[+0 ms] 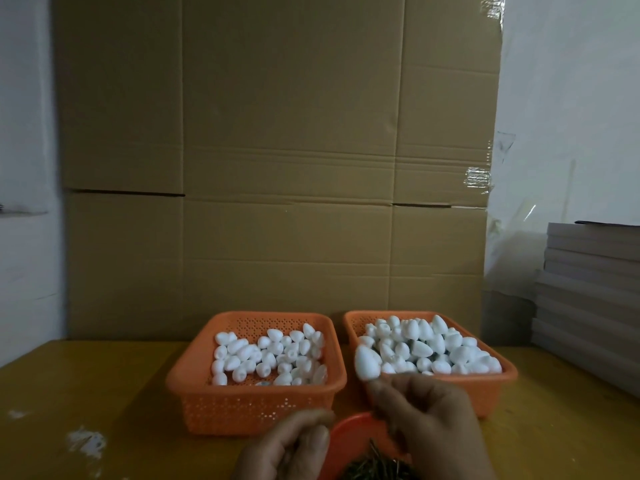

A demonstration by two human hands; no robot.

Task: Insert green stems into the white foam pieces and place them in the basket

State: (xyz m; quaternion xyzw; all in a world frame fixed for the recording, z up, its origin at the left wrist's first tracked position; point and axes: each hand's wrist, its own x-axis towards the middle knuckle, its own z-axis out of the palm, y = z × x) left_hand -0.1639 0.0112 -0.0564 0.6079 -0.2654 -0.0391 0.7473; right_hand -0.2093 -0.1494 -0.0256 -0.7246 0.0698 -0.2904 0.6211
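Note:
Two orange perforated baskets stand side by side on the yellow table. The left basket (194, 375) holds several white foam pieces in a loose layer. The right basket (498, 379) is heaped with white foam pieces. My right hand (429, 420) pinches one white foam piece (367, 362) at its fingertips, just in front of the right basket's near left corner. My left hand (294, 448) hovers at the bottom centre with curled fingers; what it holds is blurred. Dark green stems (375, 467) lie in an orange dish (349, 429) between my hands.
A large flattened cardboard sheet (277, 150) stands upright behind the baskets. A stack of grey boards (588, 289) sits at the right. White crumbs (85, 441) mark the table (86, 375) at the left.

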